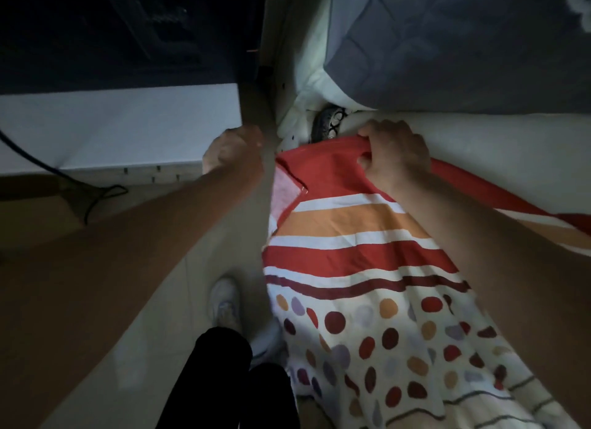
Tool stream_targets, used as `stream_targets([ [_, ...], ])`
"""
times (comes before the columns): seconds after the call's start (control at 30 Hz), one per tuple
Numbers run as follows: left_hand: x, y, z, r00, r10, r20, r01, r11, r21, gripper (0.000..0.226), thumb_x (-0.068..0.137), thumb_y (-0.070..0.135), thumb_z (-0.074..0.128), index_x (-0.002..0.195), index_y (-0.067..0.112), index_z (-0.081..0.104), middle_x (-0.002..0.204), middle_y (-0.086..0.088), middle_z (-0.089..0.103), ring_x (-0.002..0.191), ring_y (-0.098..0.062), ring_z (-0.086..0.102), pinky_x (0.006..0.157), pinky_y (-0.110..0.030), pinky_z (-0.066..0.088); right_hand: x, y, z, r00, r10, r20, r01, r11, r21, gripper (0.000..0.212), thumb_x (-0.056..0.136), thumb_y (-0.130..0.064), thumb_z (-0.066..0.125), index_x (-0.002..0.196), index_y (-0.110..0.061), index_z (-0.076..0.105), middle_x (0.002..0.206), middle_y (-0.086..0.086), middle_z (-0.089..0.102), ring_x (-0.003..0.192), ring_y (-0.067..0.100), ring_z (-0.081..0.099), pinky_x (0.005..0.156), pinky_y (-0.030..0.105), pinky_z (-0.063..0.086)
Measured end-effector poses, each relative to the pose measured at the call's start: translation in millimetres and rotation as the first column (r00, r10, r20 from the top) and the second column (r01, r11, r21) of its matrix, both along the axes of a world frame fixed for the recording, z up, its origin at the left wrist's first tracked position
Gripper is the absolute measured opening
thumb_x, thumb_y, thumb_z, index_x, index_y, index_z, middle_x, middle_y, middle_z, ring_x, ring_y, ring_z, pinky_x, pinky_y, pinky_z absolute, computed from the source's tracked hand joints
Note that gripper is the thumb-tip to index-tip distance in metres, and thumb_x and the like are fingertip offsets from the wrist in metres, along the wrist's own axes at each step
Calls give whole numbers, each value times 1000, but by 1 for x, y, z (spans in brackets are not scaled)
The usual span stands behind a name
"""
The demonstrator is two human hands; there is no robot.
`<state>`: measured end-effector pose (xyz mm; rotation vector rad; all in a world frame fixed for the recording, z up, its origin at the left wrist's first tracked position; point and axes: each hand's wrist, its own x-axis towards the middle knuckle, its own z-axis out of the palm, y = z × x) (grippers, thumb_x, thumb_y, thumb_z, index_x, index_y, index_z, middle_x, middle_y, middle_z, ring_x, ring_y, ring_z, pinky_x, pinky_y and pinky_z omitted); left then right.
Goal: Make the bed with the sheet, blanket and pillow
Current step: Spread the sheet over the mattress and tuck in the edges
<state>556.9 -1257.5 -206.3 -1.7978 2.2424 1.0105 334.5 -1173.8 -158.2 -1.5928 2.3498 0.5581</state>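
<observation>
A blanket with red, orange and white stripes and coloured dots lies along the bed and hangs over its left side. My right hand grips its red top edge, bunching the cloth. My left hand is blurred, with curled fingers, just left of the blanket's corner; whether it holds cloth is unclear. A grey quilted pillow lies at the head of the bed on white bedding. White sheet shows between pillow and blanket.
A small black-and-white patterned item sits tucked under the pillow's corner. A white tabletop stands left of the bed, with a dark cable hanging beside it. My white shoe and dark trouser legs stand on the narrow floor strip.
</observation>
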Motion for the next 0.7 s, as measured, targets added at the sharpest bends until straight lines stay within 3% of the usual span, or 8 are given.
stream_targets([
  [0.13, -7, 10, 5, 998, 21, -66, -19, 999, 43, 33, 92, 7, 52, 111, 30, 65, 110, 0, 68, 102, -27, 64, 83, -33, 51, -3, 6, 3, 1000, 11, -4, -11, 999, -39, 41, 91, -28, 66, 129, -20, 53, 124, 9, 57, 117, 32, 52, 92, 46, 46],
  [0.37, -26, 29, 1, 998, -34, -51, 37, 997, 67, 25, 96, 13, 53, 110, 29, 66, 109, 1, 70, 99, -23, 65, 85, -33, 53, -16, 26, 7, 999, -18, 33, 21, 997, -77, 38, 92, -26, 65, 129, -23, 56, 125, 7, 58, 117, 30, 53, 91, 43, 45],
  [0.57, -44, 50, 2, 984, -113, -137, 123, 990, 70, 23, 90, 16, 53, 88, 38, 55, 101, 6, 71, 94, -21, 68, 88, -37, 57, -31, 57, 9, 998, -61, 31, 64, 992, -105, 35, 92, -23, 65, 126, -22, 59, 122, 7, 60, 113, 30, 56, 87, 42, 48],
  [0.7, -70, 70, 10, 968, -193, -157, 201, 979, 37, 23, 86, 21, 54, 98, 39, 61, 106, 6, 70, 97, -21, 67, 85, -35, 56, -49, 83, 23, 996, -87, 9, 88, 988, -123, 30, 92, -21, 66, 121, -22, 61, 117, 6, 62, 108, 28, 58, 84, 41, 51],
])
